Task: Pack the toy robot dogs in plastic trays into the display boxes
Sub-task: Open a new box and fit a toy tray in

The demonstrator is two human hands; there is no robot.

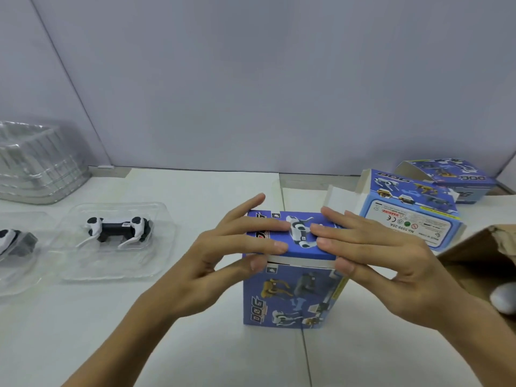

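The upright blue printed cardboard display box point(290, 291) stands on the white worktop point(195, 344) right in front of the person, its top flap folded down almost flat. It looks like thin card: light, easily dented at the walls, stiffest along its folded edges and corners. The flap is best pressed near its free front edge, while the sides are steadied low down rather than squeezed in the middle.

The left hand point(223, 255) comes in from the box's left, fingers straight and spread, their tips lying flat on the flap, with the thumb at the front face just under the flap's edge. The right hand point(377, 247) mirrors it from the box's right, straight fingers pressing the flap and the thumb at the upper right front corner. Neither hand curls round anything; both push with flat fingers. By the look of it, the lid is being closed.

Left of the box, well apart, a white and black toy robot dog point(118, 229) lies on its side in a clear plastic tray point(83, 269). It is probably light, with thin legs that could snag, so lifting by the tray's rim seems safer. Behind and right of the box lies a second blue display box with open flaps point(407, 213).
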